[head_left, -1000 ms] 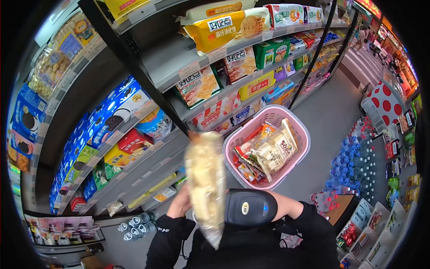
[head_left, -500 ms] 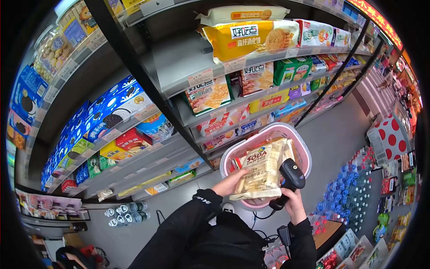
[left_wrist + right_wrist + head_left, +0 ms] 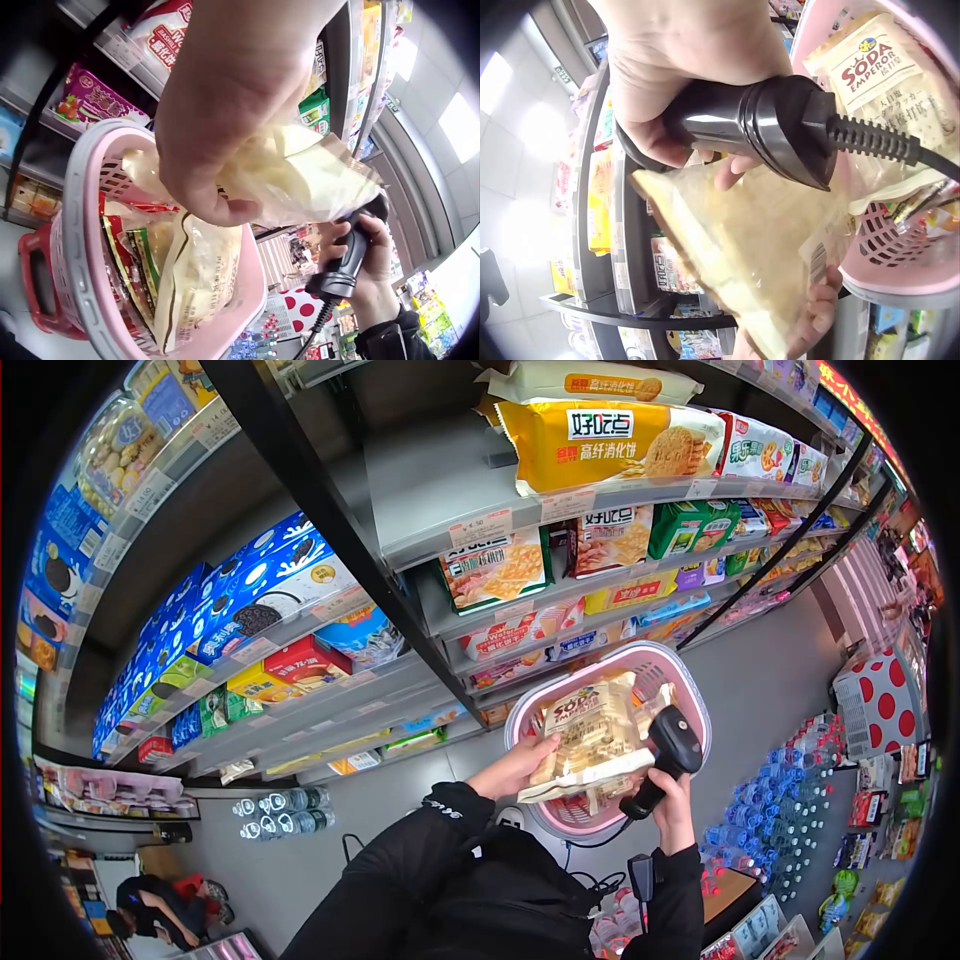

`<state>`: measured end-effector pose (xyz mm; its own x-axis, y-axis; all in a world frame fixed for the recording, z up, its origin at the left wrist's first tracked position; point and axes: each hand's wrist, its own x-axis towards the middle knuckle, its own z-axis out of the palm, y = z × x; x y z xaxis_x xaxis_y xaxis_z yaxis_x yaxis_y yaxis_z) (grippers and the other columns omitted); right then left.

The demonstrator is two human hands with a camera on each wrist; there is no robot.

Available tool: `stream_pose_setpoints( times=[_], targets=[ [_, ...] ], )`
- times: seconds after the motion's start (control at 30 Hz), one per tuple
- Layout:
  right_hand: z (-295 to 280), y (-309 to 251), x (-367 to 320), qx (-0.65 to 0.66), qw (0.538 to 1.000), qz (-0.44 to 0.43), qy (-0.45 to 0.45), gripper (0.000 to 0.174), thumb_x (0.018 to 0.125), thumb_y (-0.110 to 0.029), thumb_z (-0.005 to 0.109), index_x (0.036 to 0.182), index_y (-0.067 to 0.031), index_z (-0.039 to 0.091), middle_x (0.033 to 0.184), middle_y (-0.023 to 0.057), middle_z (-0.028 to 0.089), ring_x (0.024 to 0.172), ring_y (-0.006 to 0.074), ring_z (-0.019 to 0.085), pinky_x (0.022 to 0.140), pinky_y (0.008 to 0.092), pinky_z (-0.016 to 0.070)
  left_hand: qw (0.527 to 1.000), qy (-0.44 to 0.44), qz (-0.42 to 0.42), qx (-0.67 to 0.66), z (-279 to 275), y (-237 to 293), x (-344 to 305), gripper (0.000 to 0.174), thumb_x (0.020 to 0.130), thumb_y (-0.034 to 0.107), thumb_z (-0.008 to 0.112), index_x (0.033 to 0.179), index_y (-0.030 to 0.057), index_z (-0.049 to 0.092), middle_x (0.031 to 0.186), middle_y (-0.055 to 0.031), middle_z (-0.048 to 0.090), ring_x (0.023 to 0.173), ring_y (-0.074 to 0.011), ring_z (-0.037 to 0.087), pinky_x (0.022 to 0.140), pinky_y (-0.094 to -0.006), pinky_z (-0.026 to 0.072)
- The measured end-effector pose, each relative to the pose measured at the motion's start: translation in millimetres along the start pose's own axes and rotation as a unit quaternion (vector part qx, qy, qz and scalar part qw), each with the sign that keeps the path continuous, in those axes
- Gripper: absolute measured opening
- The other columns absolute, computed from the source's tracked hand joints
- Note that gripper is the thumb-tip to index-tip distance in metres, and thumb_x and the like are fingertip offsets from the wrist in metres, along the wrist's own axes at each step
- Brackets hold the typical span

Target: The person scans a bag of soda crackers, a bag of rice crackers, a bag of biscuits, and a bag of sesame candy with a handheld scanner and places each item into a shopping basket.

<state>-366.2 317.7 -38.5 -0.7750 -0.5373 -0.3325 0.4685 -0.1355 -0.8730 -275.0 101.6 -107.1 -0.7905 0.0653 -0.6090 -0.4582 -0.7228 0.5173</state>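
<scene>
My left hand [image 3: 512, 768] pinches the near left edge of a clear-and-cream bag of soda crackers [image 3: 590, 745], held tilted over a pink shopping basket [image 3: 655, 663]. My right hand [image 3: 673, 808] grips the handle of a black barcode scanner [image 3: 676, 742], whose head is beside the bag's right side. On the bag's underside, a white barcode label [image 3: 817, 259] shows in the right wrist view, close to the left fingertips. Inside the basket lies another soda cracker bag [image 3: 885, 82], with red and green packets [image 3: 135, 262] next to it.
Shelves of biscuits, including a yellow biscuit pack [image 3: 620, 445] and blue cookie boxes [image 3: 255, 605], run along the left and front. Bottled water [image 3: 770, 800] stands on the floor at right. A black coiled cable [image 3: 877, 139] hangs from the scanner. Someone crouches [image 3: 165, 910] at lower left.
The cracker bag, upright close before the camera a second ago, has been lowered forward over the basket. The scanner has moved from near my chest to the bag's right. The head view has shifted.
</scene>
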Motion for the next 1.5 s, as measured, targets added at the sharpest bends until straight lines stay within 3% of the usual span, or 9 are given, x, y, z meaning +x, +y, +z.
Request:
stream_pose_setpoints(
  times=[0.23, 0.4, 0.47, 0.67, 0.83, 1.07, 1.1, 1.33, 1.5],
  targets=[
    [2, -2, -26, 0.037, 0.992, -0.056, 0.105, 0.057, 0.066, -0.004, 0.053, 0.120, -0.0014, 0.034, 0.110, 0.0135, 0.047, 0.064, 0.0190, 0.054, 0.054, 0.0282, 0.0469, 0.983, -0.139, -0.001, 0.119, 20, 35, 17, 0.049, 0.085, 0.033, 0.046, 0.117, -0.0015, 0.036, 0.105, -0.0090, 0.051, 0.091, -0.0128, 0.053, 0.077, -0.0261, 0.0448],
    [8, 10, -31, 0.002, 0.986, -0.076, 0.146, 0.042, 0.068, 0.002, 0.056, 0.108, -0.0014, 0.043, 0.082, 0.0082, 0.052, 0.062, 0.0176, 0.054, 0.056, 0.0284, 0.0456, 0.961, -0.187, 0.016, 0.203, 11, 44, 75, 0.047, 0.084, 0.037, 0.047, 0.114, 0.0003, 0.042, 0.095, -0.0041, 0.055, 0.077, -0.0098, 0.054, 0.064, -0.0234, 0.0448],
    [17, 11, -29, 0.000, 0.984, -0.063, 0.166, 0.038, 0.067, 0.002, 0.057, 0.103, -0.0006, 0.045, 0.075, 0.0077, 0.052, 0.060, 0.0175, 0.054, 0.055, 0.0286, 0.0454, 0.866, -0.134, 0.024, 0.481, -4, 44, 114, 0.050, 0.081, 0.043, 0.050, 0.104, -0.0006, 0.050, 0.082, -0.0022, 0.054, 0.071, -0.0081, 0.048, 0.058, -0.0218, 0.0402],
    [15, 38, -14, -0.028, 0.991, 0.005, 0.130, 0.027, 0.067, 0.004, 0.056, 0.093, 0.0005, 0.049, 0.070, 0.0064, 0.053, 0.057, 0.0149, 0.053, 0.053, 0.0266, 0.0440, 0.784, 0.002, 0.195, 0.589, -6, 43, 132, 0.033, 0.074, 0.025, 0.060, 0.092, -0.0020, 0.055, 0.080, -0.0165, 0.059, 0.077, -0.0246, 0.056, 0.069, -0.0326, 0.0422],
    [4, 56, 0, -0.110, 0.992, 0.015, 0.051, 0.049, 0.065, 0.005, 0.051, 0.113, 0.0002, 0.044, 0.102, 0.0154, 0.055, 0.061, 0.0121, 0.053, 0.055, 0.0237, 0.0440, 0.635, 0.156, 0.344, 0.674, 9, 47, 100, 0.029, 0.072, 0.029, 0.059, 0.087, 0.0040, 0.059, 0.081, -0.0176, 0.058, 0.077, -0.0328, 0.054, 0.067, -0.0356, 0.0425],
    [26, 57, 17, -0.119, 0.992, 0.039, -0.006, 0.030, 0.065, 0.002, 0.056, 0.095, -0.0001, 0.052, 0.071, 0.0034, 0.057, 0.058, 0.0097, 0.051, 0.052, 0.0232, 0.0420, 0.812, -0.042, 0.128, 0.568, 18, 60, 61, 0.057, 0.073, 0.042, 0.056, 0.110, -0.0004, 0.046, 0.110, -0.0233, 0.047, 0.103, -0.0326, 0.046, 0.084, -0.0333, 0.0375],
    [29, 57, 20, -0.113, 0.993, 0.023, -0.016, 0.031, 0.066, 0.001, 0.056, 0.096, 0.0004, 0.051, 0.073, 0.0057, 0.058, 0.056, 0.0097, 0.051, 0.051, 0.0228, 0.0419, 0.732, -0.030, 0.238, 0.638, -10, 32, 87, 0.066, 0.072, 0.041, 0.056, 0.117, -0.0033, 0.038, 0.113, -0.0247, 0.044, 0.107, -0.0343, 0.042, 0.088, -0.0352, 0.0347],
    [30, 38, 5, -0.109, 0.994, 0.027, -0.018, 0.029, 0.067, 0.000, 0.053, 0.096, 0.0025, 0.048, 0.075, 0.0140, 0.059, 0.054, 0.0148, 0.054, 0.051, 0.0267, 0.0455, 0.708, 0.082, 0.163, 0.683, -31, 25, 51, 0.056, 0.070, 0.027, 0.057, 0.116, -0.0008, 0.039, 0.108, -0.0225, 0.045, 0.104, -0.0361, 0.042, 0.088, -0.0381, 0.0346],
    [12, 36, -26, -0.191, 0.981, -0.015, 0.012, 0.027, 0.065, -0.002, 0.060, 0.091, -0.0001, 0.054, 0.078, 0.0055, 0.058, 0.064, 0.0122, 0.053, 0.058, 0.0245, 0.0435, 0.699, 0.074, 0.321, 0.635, -26, 9, 23, 0.040, 0.067, 0.013, 0.054, 0.104, 0.0009, 0.046, 0.099, -0.0215, 0.048, 0.094, -0.0342, 0.048, 0.079, -0.0386, 0.0399]
  ],
)
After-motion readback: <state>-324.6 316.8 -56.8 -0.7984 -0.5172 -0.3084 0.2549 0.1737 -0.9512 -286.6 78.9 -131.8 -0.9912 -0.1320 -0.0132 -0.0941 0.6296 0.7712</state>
